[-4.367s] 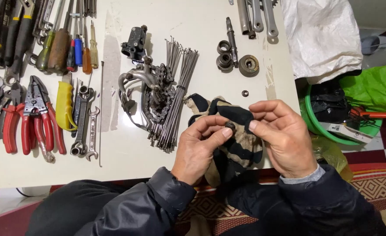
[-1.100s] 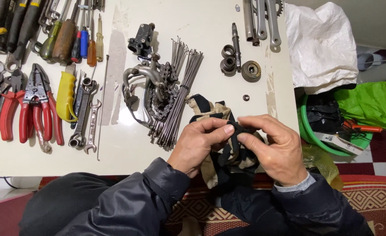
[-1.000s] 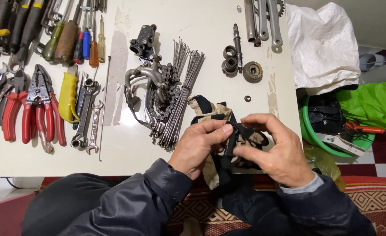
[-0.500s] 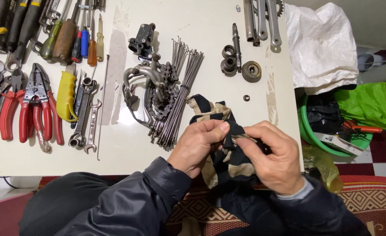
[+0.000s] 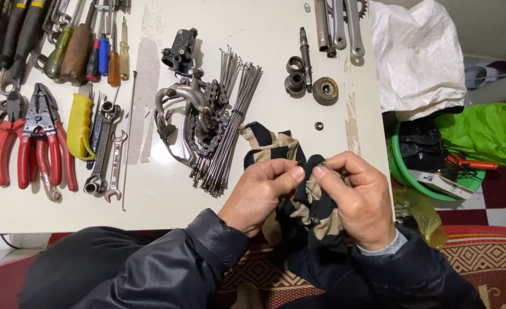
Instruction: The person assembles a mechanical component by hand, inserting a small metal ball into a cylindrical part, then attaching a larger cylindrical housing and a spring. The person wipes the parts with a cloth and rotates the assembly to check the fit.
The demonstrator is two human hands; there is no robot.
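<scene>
At the bench's near edge the left hand (image 5: 264, 191) and right hand (image 5: 359, 200) both pinch a striped rag (image 5: 310, 200), bunched between their fingertips as if wrapped round something small, hidden inside.

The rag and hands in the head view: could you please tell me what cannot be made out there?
- Head view: whatever the left hand and right hand pinch is hidden inside the striped rag.
- Head view: the rag's lower end is lost behind the dark sleeves.
- Head view: the cranks and screwdrivers are cut off by the top edge.
- Head view: the small nut is too small to identify.
</scene>
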